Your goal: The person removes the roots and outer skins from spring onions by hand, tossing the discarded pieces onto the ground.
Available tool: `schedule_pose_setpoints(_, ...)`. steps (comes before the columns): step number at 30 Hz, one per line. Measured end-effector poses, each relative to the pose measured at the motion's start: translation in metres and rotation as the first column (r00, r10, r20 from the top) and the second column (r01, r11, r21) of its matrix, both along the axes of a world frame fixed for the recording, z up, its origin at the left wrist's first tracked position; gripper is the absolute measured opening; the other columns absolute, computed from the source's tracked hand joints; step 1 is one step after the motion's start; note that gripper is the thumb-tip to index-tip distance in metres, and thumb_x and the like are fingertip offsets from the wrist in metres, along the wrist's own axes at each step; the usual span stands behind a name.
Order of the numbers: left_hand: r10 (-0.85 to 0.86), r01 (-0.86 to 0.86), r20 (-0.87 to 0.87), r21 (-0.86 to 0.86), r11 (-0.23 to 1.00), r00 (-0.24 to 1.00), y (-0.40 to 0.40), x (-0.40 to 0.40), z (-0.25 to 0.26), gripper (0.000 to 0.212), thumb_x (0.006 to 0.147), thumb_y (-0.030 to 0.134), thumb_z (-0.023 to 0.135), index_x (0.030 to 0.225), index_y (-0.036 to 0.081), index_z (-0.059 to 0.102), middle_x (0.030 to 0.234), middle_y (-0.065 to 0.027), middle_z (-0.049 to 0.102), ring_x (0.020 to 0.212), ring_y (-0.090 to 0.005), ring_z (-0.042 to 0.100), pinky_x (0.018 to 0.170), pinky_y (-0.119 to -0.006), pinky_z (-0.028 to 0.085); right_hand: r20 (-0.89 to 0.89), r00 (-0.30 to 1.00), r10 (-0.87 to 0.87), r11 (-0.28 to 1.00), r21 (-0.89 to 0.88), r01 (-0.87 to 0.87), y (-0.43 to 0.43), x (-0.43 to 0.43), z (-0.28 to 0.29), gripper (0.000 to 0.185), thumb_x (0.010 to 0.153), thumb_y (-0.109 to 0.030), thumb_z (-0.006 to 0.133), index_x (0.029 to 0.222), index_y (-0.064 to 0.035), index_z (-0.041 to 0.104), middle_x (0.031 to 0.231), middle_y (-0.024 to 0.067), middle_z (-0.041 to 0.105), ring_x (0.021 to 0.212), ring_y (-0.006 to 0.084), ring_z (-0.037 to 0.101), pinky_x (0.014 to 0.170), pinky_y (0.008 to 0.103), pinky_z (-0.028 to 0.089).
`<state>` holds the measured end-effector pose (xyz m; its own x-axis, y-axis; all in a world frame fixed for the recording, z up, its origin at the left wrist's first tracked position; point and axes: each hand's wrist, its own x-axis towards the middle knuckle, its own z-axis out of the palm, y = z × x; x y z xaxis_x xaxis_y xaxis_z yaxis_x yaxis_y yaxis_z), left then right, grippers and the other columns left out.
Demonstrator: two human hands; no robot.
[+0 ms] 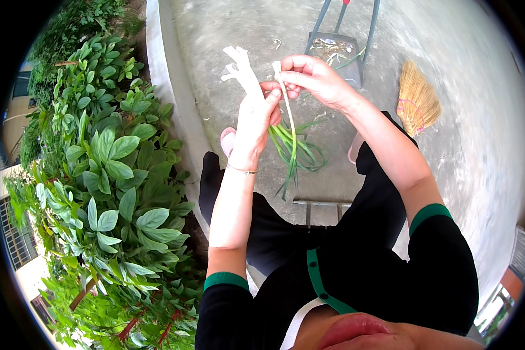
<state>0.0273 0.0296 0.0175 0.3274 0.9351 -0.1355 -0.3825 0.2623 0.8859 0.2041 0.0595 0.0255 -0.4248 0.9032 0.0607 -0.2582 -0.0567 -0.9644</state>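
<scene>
My left hand (261, 105) is closed around a bunch of green onions. Their white stalks (244, 72) stick out beyond the fist, and their green leaves (304, 151) hang down on the other side above the concrete floor. One separate green onion (288, 103) crosses in front, its white end pinched by the fingers of my right hand (308, 78). The left thumb and fingers lie close beside that stalk; whether they grip it too, I cannot tell.
A long-handled dustpan (337, 54) holding plant scraps stands ahead on the concrete floor (240, 22). To the right lies a straw broom head (415, 98). Leafy plants (122, 166) grow left of a low concrete curb (175, 87). A metal stool frame (323, 203) shows between the legs.
</scene>
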Motion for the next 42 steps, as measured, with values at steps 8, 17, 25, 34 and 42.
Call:
schedule_pose_setpoints(8,0.36,-0.288,-0.245,0.284,0.915,0.9,-0.002,-0.007,-0.004,0.024,0.08,0.015,0.073,0.094,0.002,0.059,0.087,-0.0017,0.06,0.08,-0.0089,0.056,0.068,-0.024,0.048,0.278,0.954,-0.107,0.988,0.134,0.072,0.0,-0.011,-0.035,0.008,0.09,-0.005,0.06,0.097,-0.0011,0.058,0.093,0.0001,0.058,0.088,0.0084,0.057,0.079,0.0238,0.047)
schedule_pose_setpoints(17,0.434,-0.397,-0.196,0.2,0.896,0.88,-0.012,-0.014,-0.01,0.017,0.078,0.009,0.074,0.082,0.003,0.058,0.075,0.0017,0.058,0.07,-0.0059,0.054,0.06,-0.023,0.046,0.061,0.998,-0.034,0.993,-0.114,0.041,-0.014,-0.031,-0.03,0.009,0.093,-0.013,0.057,0.086,-0.0076,0.056,0.071,-0.0048,0.048,0.064,0.0038,0.041,0.058,0.0181,0.032)
schedule_pose_setpoints(25,0.487,-0.43,-0.229,0.258,0.865,0.843,-0.005,-0.009,0.005,0.015,0.074,0.007,0.076,0.077,0.002,0.062,0.072,0.0005,0.061,0.07,-0.0062,0.055,0.061,-0.023,0.046,0.188,0.972,-0.14,0.974,-0.151,0.169,-0.008,-0.018,-0.037,0.011,0.092,-0.013,0.055,0.082,-0.0096,0.053,0.066,-0.0065,0.044,0.059,0.0029,0.039,0.053,0.0186,0.029)
schedule_pose_setpoints(34,0.543,-0.521,-0.22,0.156,0.839,0.81,-0.003,-0.048,0.015,0.014,0.079,0.014,0.075,0.083,0.003,0.067,0.067,0.0023,0.057,0.048,-0.0024,0.037,0.045,-0.02,0.027,0.581,0.807,-0.107,0.988,0.152,0.022,0.007,-0.009,-0.083,0.012,0.083,-0.014,0.062,0.087,-0.0031,0.062,0.081,0.0041,0.065,0.074,0.0126,0.06,0.068,0.0291,0.048)
schedule_pose_setpoints(42,0.442,-0.433,-0.09,0.099,0.896,0.893,0.002,-0.043,0.025,0.014,0.083,0.012,0.071,0.088,0.0,0.065,0.07,-0.0014,0.06,0.045,-0.0021,0.033,0.042,-0.02,0.022,0.786,0.214,-0.581,0.814,0.571,0.112,0.011,0.044,-0.051,0.015,0.083,-0.013,0.06,0.094,-0.0037,0.064,0.081,0.0088,0.065,0.073,0.0182,0.062,0.067,0.0316,0.049)
